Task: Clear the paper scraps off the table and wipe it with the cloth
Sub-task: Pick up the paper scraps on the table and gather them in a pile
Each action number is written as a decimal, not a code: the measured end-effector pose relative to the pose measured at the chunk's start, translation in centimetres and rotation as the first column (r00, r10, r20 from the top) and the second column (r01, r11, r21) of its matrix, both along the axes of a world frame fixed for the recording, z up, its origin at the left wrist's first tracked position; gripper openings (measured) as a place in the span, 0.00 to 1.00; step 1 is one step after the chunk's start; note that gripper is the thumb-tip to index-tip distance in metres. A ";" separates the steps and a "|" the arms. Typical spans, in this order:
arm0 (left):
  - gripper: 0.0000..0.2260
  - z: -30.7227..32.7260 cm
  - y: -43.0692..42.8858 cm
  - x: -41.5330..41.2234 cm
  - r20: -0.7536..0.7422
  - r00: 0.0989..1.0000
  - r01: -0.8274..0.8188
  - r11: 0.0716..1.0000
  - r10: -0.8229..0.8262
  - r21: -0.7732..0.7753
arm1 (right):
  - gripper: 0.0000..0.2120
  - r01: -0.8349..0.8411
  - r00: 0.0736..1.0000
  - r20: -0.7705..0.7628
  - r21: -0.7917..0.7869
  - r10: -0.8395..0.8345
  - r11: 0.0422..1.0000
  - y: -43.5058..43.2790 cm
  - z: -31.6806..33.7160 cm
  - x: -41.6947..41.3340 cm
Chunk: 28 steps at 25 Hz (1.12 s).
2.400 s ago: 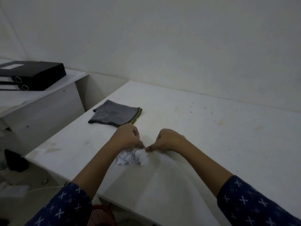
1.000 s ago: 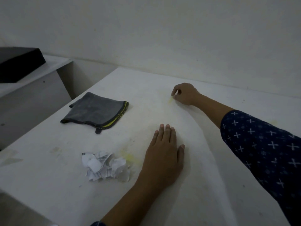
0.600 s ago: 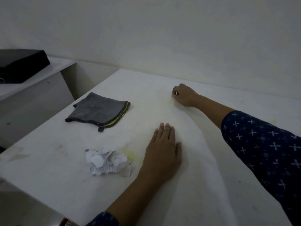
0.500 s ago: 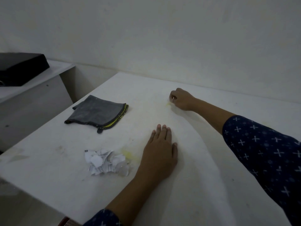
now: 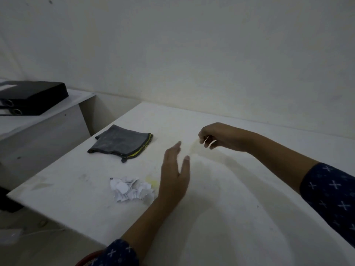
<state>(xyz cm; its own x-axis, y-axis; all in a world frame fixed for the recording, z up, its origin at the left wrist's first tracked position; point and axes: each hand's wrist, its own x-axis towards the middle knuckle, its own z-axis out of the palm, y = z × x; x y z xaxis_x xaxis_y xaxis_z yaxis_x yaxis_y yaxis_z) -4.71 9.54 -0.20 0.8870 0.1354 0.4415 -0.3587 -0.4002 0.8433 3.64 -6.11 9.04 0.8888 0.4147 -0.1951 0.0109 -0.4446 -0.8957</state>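
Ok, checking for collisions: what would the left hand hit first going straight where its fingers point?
Left hand likely passes just left of the right hand; only bare table, then wall.

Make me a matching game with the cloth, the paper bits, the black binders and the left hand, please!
Things:
1 grey cloth
2 paper scraps
3 black binders
4 left hand

Places or states:
A on the side desk
B open, fingers straight
C heaped in a pile on the table
D lying flat on the table, beyond the pile

Pairs: 1-D, 2-C, 3-A, 4-B.
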 end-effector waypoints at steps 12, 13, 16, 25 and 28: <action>0.07 7.0 8.7 -2.2 -0.346 0.848 0.269 0.889 -0.401 -0.369 | 0.06 -0.221 0.973 0.078 0.070 0.215 0.973 6.0 0.9 -5.5; 0.06 7.0 9.2 -2.1 -0.351 0.855 0.250 0.897 -0.382 -0.365 | 0.07 -0.204 0.977 0.081 0.097 0.197 0.974 6.6 0.7 -5.5; 0.05 6.9 10.3 -2.0 -0.383 0.858 0.197 0.909 -0.342 -0.368 | 0.08 -0.130 0.990 0.074 0.153 0.120 0.980 8.3 -0.3 -5.5; 0.11 5.8 11.0 1.5 -0.662 0.749 0.162 0.964 0.018 0.209 | 0.17 0.259 0.963 -0.078 -0.017 -0.260 0.966 10.9 -5.6 -6.2; 0.09 6.0 10.7 2.4 -0.689 0.722 0.263 0.891 0.073 0.369 | 0.18 0.263 0.965 0.051 -0.092 -0.259 0.961 11.6 -6.9 -6.1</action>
<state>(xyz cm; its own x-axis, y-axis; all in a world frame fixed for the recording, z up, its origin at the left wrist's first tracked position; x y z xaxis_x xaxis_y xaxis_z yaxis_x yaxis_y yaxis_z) -2.29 20.22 5.85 0.9584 -0.0123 -0.2851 0.1763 -0.7600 0.6256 -2.49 5.48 2.15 0.9712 0.1484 -0.1865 -0.0835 -0.5211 -0.8494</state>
